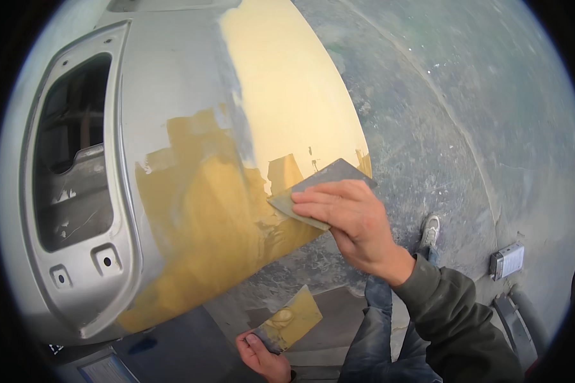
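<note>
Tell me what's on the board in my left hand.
Yellow-brown paste lies on the board, mounded near its middle. The left hand covers its lower-left corner, hiding that part.

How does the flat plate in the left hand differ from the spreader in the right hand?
The plate in the left hand is held apart from the panel, whereas the spreader in the right hand appears to meet its surface. The plate's visible face is mostly covered with yellowish paste; the spreader shows more grey, with an olive part beside the fingertips. Both look thin and flat.
</note>
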`<state>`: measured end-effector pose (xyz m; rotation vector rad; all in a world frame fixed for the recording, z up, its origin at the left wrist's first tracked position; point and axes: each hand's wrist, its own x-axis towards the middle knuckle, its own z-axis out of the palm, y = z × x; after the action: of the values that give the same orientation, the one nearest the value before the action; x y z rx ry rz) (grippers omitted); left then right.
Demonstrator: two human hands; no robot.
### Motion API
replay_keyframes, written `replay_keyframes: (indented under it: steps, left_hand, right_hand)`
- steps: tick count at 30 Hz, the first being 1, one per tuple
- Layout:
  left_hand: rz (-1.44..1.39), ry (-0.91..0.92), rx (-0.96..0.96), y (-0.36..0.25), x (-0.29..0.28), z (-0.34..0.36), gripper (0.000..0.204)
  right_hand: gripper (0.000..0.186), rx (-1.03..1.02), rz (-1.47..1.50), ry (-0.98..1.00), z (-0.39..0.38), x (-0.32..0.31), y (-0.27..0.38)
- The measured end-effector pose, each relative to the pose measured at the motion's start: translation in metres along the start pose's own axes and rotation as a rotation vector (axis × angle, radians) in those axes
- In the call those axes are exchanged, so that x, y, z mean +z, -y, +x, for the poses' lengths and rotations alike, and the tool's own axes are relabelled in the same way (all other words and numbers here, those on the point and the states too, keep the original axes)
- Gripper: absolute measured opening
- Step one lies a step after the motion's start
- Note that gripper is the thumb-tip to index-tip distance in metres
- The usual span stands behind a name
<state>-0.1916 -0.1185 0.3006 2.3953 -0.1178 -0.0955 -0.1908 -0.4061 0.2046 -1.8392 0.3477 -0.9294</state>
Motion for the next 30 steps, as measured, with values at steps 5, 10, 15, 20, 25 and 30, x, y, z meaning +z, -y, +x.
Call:
replay_keyframes:
  steps: [5,10,15,20,25,30]
  left_hand:
    - [-0.243,-0.028,0.001,0.02,-0.004,-0.005,0.035]
    - [-0.292,-0.03,-0.004,0.023,-0.005,-0.001,0.036]
    - [-0.263,-0.046,0.031,0.027,-0.003,0.0,0.034]
    - [0.194,-0.009,0.08,0.004,-0.003,-0.004,0.042]
    - [0.125,-0.019,0.069,0.014,-0.005,-0.007,0.041]
    - [0.069,-0.049,0.054,0.019,-0.001,-0.004,0.041]
  right_hand:
    - [0.037,0.023,0.013,-0.01,-0.027,0.014,0.013]
    - [0.036,0.05,-0.006,-0.072,-0.049,0.028,0.019]
    - [0.038,0.044,-0.034,-0.099,-0.056,0.012,0.012]
    - [0.042,0.023,-0.042,-0.124,-0.007,-0.008,-0.035]
    - [0.043,-0.037,0.0,-0.094,0.021,-0.003,-0.048]
    - [0.04,-0.052,-0.001,-0.029,-0.006,0.0,-0.036]
